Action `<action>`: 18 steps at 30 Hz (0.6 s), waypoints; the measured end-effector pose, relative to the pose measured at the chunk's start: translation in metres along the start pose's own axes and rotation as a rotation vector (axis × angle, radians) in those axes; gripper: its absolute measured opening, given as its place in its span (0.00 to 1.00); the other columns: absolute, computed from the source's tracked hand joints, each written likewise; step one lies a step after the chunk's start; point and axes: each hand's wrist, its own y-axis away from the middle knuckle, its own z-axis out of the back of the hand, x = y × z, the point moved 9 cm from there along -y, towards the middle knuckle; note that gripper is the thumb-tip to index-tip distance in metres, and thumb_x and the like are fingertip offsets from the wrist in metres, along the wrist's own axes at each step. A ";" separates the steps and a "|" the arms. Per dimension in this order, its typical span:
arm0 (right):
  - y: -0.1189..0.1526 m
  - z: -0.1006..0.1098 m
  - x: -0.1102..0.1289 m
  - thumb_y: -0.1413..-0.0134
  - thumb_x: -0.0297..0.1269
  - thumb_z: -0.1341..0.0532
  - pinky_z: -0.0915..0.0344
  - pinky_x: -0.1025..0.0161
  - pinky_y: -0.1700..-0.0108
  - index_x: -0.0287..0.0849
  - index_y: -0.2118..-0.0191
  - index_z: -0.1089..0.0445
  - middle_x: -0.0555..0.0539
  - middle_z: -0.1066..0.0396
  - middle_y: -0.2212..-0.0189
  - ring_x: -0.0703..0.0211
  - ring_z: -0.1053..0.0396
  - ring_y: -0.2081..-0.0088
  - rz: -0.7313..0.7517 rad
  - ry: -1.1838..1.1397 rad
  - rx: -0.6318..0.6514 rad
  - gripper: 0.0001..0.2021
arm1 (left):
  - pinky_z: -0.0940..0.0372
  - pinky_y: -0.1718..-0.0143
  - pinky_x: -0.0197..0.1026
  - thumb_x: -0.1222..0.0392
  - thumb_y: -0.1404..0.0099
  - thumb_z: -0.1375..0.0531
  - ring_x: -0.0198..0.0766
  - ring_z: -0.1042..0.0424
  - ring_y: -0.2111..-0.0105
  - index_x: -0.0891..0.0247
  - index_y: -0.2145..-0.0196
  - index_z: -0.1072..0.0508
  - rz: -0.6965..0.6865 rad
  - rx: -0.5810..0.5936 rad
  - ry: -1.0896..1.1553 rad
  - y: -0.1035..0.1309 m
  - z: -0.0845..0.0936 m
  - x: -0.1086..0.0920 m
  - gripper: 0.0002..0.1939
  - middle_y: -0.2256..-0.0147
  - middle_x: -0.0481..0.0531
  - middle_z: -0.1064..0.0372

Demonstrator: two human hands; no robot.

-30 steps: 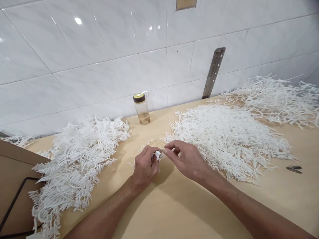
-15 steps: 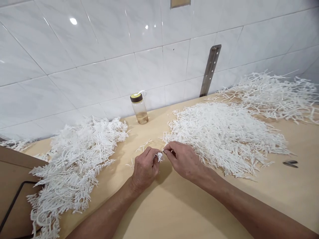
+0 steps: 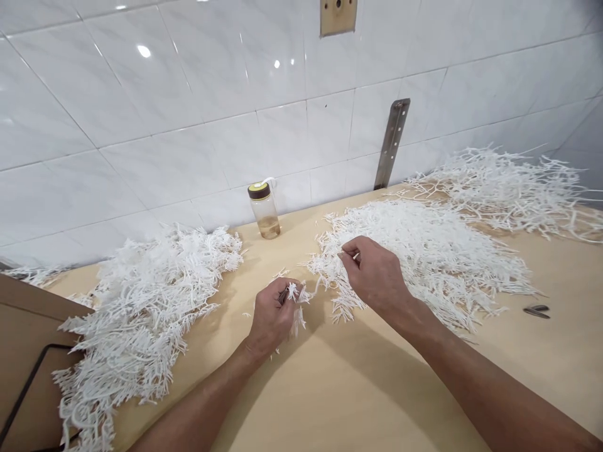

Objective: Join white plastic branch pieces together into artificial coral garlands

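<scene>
My left hand (image 3: 272, 317) is closed just above the tabletop, gripping a white branched strand (image 3: 293, 291) whose frayed tip pokes out by the thumb. Something thin and dark shows between those fingers, too small to name. More white bits hang below and beside that hand. Over the near-left edge of the large pile of white strands (image 3: 424, 251), my right hand (image 3: 375, 271) is closed in a pinch, thumb against forefinger. What lies in this pinch, if anything, I cannot make out.
Another heap of white strands (image 3: 155, 295) covers the left, beside a brown box (image 3: 32, 326). A bottle (image 3: 266, 216) stands by the tiled wall near a metal bracket (image 3: 393, 144). At right are a strand pile (image 3: 509, 188) and a small dark V-shaped metal piece (image 3: 537, 311).
My right hand has moved away from the left one, rightward and up over the large pile. My left hand stays nearly in place, turned slightly. The camera view has tilted up a little.
</scene>
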 end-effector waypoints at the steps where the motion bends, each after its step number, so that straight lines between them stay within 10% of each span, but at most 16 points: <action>1: 0.000 0.003 -0.002 0.43 0.32 0.41 0.42 0.63 0.68 0.42 0.67 0.35 0.50 0.30 0.73 0.60 0.33 0.73 -0.005 -0.010 -0.018 0.02 | 0.39 0.71 0.35 0.59 0.35 0.43 0.32 0.35 0.75 0.64 0.66 0.26 0.064 -0.004 0.056 -0.001 0.000 0.006 0.07 0.74 0.47 0.31; 18: 0.043 -0.054 0.046 0.38 0.37 0.41 0.39 0.63 0.68 0.43 0.64 0.31 0.49 0.27 0.66 0.61 0.33 0.72 0.024 -0.295 0.369 0.04 | 0.40 0.72 0.34 0.55 0.37 0.41 0.33 0.38 0.75 0.63 0.68 0.27 0.185 -0.020 0.099 -0.001 -0.003 0.024 0.09 0.75 0.47 0.34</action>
